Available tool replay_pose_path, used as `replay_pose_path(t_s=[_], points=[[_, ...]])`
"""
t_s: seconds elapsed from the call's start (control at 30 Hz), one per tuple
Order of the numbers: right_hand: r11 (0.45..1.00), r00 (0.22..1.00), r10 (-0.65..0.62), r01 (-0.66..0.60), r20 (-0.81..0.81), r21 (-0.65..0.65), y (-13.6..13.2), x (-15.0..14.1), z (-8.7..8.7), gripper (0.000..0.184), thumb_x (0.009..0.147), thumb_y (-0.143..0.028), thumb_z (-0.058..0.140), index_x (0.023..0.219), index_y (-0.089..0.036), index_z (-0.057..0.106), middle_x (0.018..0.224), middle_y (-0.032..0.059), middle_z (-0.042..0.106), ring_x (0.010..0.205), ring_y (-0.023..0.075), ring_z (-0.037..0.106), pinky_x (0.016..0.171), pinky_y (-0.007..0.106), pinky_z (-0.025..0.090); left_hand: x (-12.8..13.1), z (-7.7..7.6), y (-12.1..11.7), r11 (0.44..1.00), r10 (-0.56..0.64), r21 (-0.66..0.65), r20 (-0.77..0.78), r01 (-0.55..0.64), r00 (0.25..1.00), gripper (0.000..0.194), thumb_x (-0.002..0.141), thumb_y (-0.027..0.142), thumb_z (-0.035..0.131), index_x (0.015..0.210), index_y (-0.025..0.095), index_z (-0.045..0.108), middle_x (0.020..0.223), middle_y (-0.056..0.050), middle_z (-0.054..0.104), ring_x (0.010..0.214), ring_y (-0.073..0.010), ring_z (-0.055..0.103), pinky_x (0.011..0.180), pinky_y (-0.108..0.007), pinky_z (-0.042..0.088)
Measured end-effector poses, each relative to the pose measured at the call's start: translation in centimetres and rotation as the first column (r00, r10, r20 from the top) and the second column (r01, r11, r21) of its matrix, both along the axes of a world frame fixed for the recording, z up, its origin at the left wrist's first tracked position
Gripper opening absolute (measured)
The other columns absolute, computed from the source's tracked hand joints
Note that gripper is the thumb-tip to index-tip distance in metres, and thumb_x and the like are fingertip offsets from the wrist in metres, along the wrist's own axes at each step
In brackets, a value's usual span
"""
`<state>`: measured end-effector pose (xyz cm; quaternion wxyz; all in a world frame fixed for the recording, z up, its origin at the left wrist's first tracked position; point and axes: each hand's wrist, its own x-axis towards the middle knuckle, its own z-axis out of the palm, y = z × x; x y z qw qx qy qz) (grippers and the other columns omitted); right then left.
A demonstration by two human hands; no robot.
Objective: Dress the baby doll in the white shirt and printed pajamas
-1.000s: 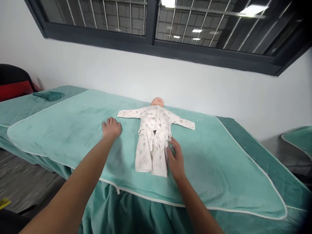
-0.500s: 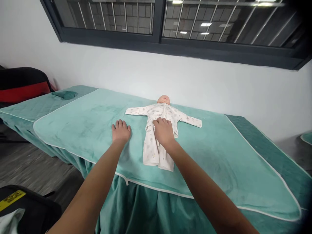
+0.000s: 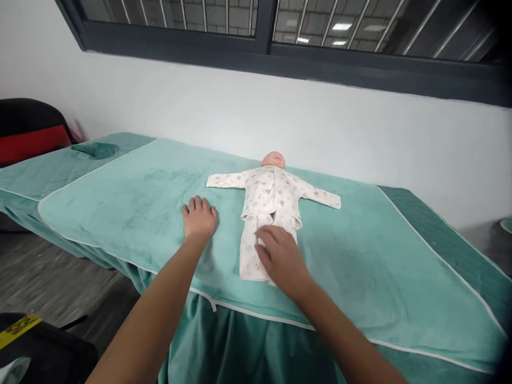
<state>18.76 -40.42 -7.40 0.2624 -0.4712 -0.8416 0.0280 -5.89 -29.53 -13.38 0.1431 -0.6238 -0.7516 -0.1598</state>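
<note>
A baby doll (image 3: pixel 273 159) lies on its back on the green bed cover, its head toward the wall. It wears a white patterned long-sleeved top (image 3: pixel 264 190), sleeves spread out to both sides, and matching trousers (image 3: pixel 248 256). My left hand (image 3: pixel 199 217) rests flat on the cover to the left of the doll, fingers slightly spread and holding nothing. Over the trousers is my right hand (image 3: pixel 282 256), fingers loosely bent and apart, with nothing visible in them. It hides most of the right trouser leg; I cannot tell whether it touches the cloth.
The padded bed (image 3: pixel 132 213) stands against a white wall below a dark-framed window (image 3: pixel 266 40). A face hole (image 3: pixel 96 150) is at its left end. On the left are a black and red chair (image 3: pixel 32 130) and a black item with a yellow label (image 3: pixel 20 330).
My right hand has moved back from the top's lower front down over the trousers, uncovering the top's hem. My left hand stays in place. The view has tilted slightly downward.
</note>
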Motion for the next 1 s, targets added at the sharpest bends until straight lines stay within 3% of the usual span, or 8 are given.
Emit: replay_pose_path(t_s=[0.1,0.2,0.3,0.43,0.6,0.7,0.8,1.0], points=[[0.998,0.999,0.022,-0.02,0.034,-0.06,-3.6,0.4,-1.0,0.026,0.093,-0.028,0.06,0.118,-0.022,0.058,0.124,0.0073,0.059,0.114,0.0255,0.051,0.101,0.043,0.038,0.0,-0.1,0.1,1.0,-0.002,0.021,0.0,0.002,1.0,0.056,0.096,0.034,0.028,0.14,0.006,0.048,0.153,-0.021,0.042,0.143,-0.0346,0.033,0.116,-0.054,0.022],[0.999,0.998,-0.003,0.006,0.06,-0.05,-4.9,0.7,-1.9,0.031,0.09,-0.011,0.056,0.12,-0.02,0.057,0.122,0.0082,0.059,0.113,0.0245,0.051,0.102,0.043,0.036,0.0,-0.2,0.1,1.0,-0.004,0.029,0.004,0.004,1.0,0.056,0.096,0.034,0.029,0.141,0.006,0.048,0.152,-0.021,0.042,0.143,-0.0345,0.033,0.116,-0.053,0.021],[0.999,0.999,0.032,-0.032,0.012,-0.029,-4.7,0.5,-1.8,0.035,0.089,-0.001,0.048,0.117,-0.019,0.058,0.112,0.0075,0.06,0.106,0.0226,0.053,0.098,0.042,0.037,0.0,-0.3,0.2,1.0,-0.01,0.024,0.008,0.009,1.0,0.056,0.096,0.033,0.029,0.141,0.006,0.047,0.152,-0.021,0.042,0.143,-0.0348,0.033,0.116,-0.054,0.021],[0.997,0.993,0.081,-0.081,-0.085,0.007,-4.9,-0.7,-1.0,0.03,0.089,-0.003,0.047,0.111,-0.019,0.059,0.104,0.0058,0.06,0.097,0.0217,0.051,0.09,0.04,0.039,0.0,-0.4,0.3,0.999,-0.015,0.037,0.003,0.015,1.0,0.055,0.096,0.033,0.03,0.141,0.007,0.048,0.151,-0.021,0.043,0.143,-0.0349,0.034,0.116,-0.054,0.021],[0.996,0.998,0.065,-0.065,-0.01,-0.054,-6.0,-1.8,-1.3,0.022,0.087,-0.003,0.051,0.098,-0.02,0.06,0.095,0.0041,0.058,0.089,0.0208,0.047,0.084,0.039,0.038,0.0,-0.4,0.4,1.0,-0.005,0.027,-0.012,0.005,1.0,0.055,0.096,0.033,0.03,0.141,0.008,0.048,0.152,-0.021,0.043,0.143,-0.0344,0.034,0.116,-0.054,0.021],[0.998,0.999,-0.031,0.031,0.016,-0.05,-6.2,-1.8,-1.4,0.027,0.083,-0.001,0.052,0.102,-0.02,0.06,0.11,0.0068,0.057,0.098,0.0234,0.047,0.09,0.042,0.037,0.0,-0.4,0.4,1.0,-0.004,0.027,-0.018,0.004,1.0,0.054,0.095,0.033,0.031,0.14,0.008,0.049,0.151,-0.02,0.044,0.142,-0.034,0.035,0.115,-0.054,0.022],[1.0,0.998,-0.023,0.023,0.056,0.0,-5.6,-1.8,-1.0,0.03,0.084,-0.003,0.053,0.107,-0.02,0.059,0.124,0.0081,0.054,0.106,0.0257,0.045,0.092,0.043,0.036,0.0,-0.5,0.5,0.999,-0.013,0.04,-0.003,0.013,1.0,0.053,0.095,0.032,0.032,0.139,0.009,0.049,0.151,-0.021,0.044,0.143,-0.0341,0.035,0.115,-0.054,0.022],[0.998,0.999,0.027,-0.029,0.046,0.05,-3.4,-3.2,-1.2,0.01,0.085,-0.013,0.065,0.085,-0.019,0.056,0.093,0.0035,0.058,0.092,0.0215,0.046,0.083,0.039,0.037,0.0,-0.6,0.5,0.998,-0.029,0.06,-0.021,0.03,0.999,0.052,0.096,0.033,0.031,0.138,0.009,0.05,0.15,-0.021,0.045,0.142,-0.0345,0.035,0.114,-0.054,0.023]])
